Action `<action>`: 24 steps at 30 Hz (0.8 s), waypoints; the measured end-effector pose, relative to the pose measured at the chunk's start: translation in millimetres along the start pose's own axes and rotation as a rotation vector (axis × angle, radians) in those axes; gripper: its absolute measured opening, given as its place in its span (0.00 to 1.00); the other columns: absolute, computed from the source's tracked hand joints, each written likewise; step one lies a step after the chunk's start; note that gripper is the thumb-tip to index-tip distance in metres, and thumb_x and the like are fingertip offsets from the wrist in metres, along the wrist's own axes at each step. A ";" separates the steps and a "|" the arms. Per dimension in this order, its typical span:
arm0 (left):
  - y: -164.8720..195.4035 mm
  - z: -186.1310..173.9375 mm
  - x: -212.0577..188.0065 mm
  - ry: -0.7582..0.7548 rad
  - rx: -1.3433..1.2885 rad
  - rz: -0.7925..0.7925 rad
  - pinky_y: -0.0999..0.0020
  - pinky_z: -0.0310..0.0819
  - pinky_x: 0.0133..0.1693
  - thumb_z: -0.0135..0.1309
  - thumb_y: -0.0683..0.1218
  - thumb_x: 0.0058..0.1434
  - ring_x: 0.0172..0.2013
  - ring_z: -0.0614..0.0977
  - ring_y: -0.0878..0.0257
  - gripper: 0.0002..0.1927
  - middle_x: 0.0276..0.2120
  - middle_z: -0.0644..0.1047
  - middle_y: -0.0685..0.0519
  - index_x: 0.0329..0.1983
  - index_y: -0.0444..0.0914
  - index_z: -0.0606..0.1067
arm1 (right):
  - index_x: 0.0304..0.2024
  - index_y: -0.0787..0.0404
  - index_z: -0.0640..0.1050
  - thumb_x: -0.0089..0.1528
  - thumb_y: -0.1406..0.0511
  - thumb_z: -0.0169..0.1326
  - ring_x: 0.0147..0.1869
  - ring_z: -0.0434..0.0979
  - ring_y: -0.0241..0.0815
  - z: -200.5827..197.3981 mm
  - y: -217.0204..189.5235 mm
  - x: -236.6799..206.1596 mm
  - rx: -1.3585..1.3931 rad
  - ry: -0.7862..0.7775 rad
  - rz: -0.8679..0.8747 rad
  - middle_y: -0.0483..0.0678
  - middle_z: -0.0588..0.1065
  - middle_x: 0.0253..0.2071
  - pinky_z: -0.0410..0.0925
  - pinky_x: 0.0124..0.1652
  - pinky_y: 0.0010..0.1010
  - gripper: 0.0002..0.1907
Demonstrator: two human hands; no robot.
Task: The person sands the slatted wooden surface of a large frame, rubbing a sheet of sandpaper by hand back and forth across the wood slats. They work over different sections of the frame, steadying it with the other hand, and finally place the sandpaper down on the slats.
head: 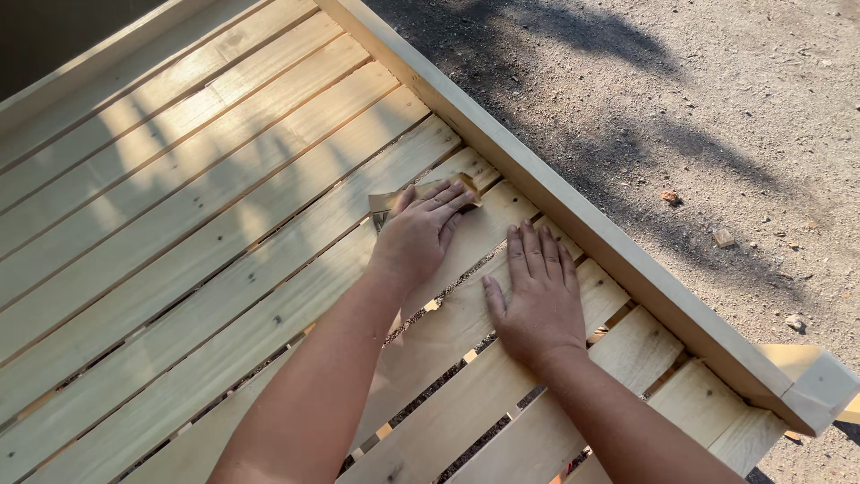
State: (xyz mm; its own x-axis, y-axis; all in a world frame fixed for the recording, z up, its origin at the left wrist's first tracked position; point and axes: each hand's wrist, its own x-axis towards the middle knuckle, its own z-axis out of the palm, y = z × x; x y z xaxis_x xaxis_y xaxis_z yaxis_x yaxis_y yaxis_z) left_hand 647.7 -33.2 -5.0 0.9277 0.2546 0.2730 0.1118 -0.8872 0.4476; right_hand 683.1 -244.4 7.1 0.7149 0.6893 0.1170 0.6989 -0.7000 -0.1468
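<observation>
A pale wooden slatted frame (pixel 179 197) fills most of the view, its slats running diagonally. My left hand (pixel 421 231) presses flat on a folded piece of brown sandpaper (pixel 387 201) against one slat, fingers together over the sheet. My right hand (pixel 537 291) lies palm down, fingers spread, on the neighbouring slat just to the right, holding nothing. Both forearms reach in from the bottom of the view.
A thick side rail (pixel 573 211) borders the slats on the right and ends in a corner block (pixel 820 390). Beyond it lies gravelly ground (pixel 717 116) with small stones and shadows. Dark gaps show between the slats.
</observation>
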 end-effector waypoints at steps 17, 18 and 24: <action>44.4 26.8 37.6 0.173 0.155 -0.066 0.54 0.54 0.69 0.43 0.51 0.70 0.68 0.69 0.61 0.23 0.66 0.73 0.54 0.67 0.45 0.73 | 0.74 0.58 0.55 0.65 0.46 0.38 0.80 0.43 0.48 -1.3 0.7 0.6 0.025 0.023 0.006 0.51 0.50 0.77 0.36 0.73 0.43 0.39; 43.2 26.5 39.7 0.175 0.138 -0.108 0.54 0.53 0.69 0.42 0.51 0.71 0.69 0.68 0.61 0.22 0.66 0.73 0.54 0.67 0.45 0.73 | 0.74 0.58 0.54 0.65 0.46 0.38 0.80 0.43 0.48 -1.1 0.0 0.3 0.019 0.020 0.005 0.51 0.50 0.77 0.36 0.73 0.43 0.40; 40.5 16.3 40.8 0.142 0.223 -0.223 0.54 0.50 0.69 0.42 0.52 0.71 0.69 0.65 0.62 0.22 0.66 0.71 0.56 0.66 0.46 0.72 | 0.74 0.58 0.53 0.66 0.46 0.37 0.80 0.42 0.48 -0.8 0.5 0.1 0.027 0.017 0.002 0.52 0.50 0.76 0.36 0.72 0.43 0.39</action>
State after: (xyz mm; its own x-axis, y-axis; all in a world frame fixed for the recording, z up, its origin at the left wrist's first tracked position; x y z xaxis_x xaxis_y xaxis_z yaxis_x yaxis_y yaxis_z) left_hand 695.9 -65.0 10.4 0.8146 0.4887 0.3124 0.3957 -0.8621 0.3166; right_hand 683.5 -244.8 7.8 0.7167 0.6845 0.1332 0.6969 -0.6958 -0.1738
